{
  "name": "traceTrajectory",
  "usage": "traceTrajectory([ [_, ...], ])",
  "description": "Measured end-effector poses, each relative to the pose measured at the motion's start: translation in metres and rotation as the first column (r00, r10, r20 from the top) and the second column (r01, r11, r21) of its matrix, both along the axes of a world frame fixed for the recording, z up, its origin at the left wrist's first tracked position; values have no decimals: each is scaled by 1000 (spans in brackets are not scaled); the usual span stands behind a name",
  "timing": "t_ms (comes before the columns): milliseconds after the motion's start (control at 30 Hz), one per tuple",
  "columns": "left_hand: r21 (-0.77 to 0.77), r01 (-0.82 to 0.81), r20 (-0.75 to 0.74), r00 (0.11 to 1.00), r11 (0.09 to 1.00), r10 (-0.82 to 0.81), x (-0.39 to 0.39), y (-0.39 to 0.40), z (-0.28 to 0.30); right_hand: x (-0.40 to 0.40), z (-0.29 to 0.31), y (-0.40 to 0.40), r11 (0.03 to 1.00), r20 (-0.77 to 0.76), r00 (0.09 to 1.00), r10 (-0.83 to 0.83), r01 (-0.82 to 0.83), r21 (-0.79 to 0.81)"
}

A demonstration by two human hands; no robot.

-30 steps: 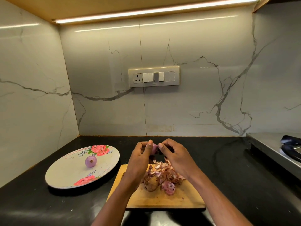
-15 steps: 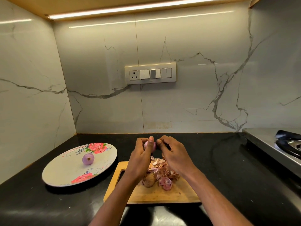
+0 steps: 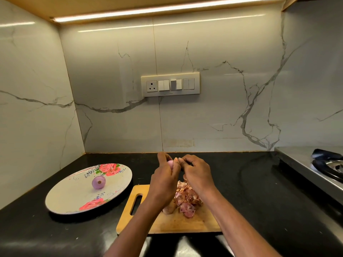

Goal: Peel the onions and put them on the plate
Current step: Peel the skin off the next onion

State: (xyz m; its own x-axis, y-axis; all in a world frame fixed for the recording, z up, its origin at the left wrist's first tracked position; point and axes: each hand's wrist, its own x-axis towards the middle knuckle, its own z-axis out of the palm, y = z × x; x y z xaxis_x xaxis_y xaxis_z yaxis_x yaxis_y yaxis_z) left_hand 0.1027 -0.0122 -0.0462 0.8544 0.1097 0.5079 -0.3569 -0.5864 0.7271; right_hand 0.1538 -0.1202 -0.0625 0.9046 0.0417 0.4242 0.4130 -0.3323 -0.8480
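No legible text, label, brand, number or sign was present on any surface in view, including the switch panel [image 3: 170, 84] and the plate [image 3: 74, 197].

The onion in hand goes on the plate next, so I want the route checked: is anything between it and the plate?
Nothing visible blocks it. The onion, gripped by the left hand, is up over the cutting board; only bare black counter lies between it and the plate, which holds one peeled onion.
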Motion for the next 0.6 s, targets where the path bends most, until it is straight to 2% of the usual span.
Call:
traceTrajectory([
  [100,-93,55,81,996,994,-48,-14,1,-1,21,4,-41,940,-71,938,-340,342,11],
  [133,-127,62,71,996,990,-53,-16,6,-1,24,2,-56,917,-79,914,-399,399,-7],
  [167,-188,60,65,997,980,-48,-16,11,0,24,3,-61,922,-28,923,-384,382,-60],
  [233,-293,103,30,995,951,-99,-11,13,5,16,5,-55,963,28,972,-232,234,-136],
  [367,-295,108,-34,992,949,-124,-8,13,6,0,13,-23,997,18,997,72,-72,-41],
  [433,-284,96,-55,992,954,-116,-6,17,4,2,10,-24,991,-13,991,132,-132,-37],
  [600,-321,80,-90,989,944,-115,-3,19,4,0,7,-32,947,4,974,224,-217,-236],
])
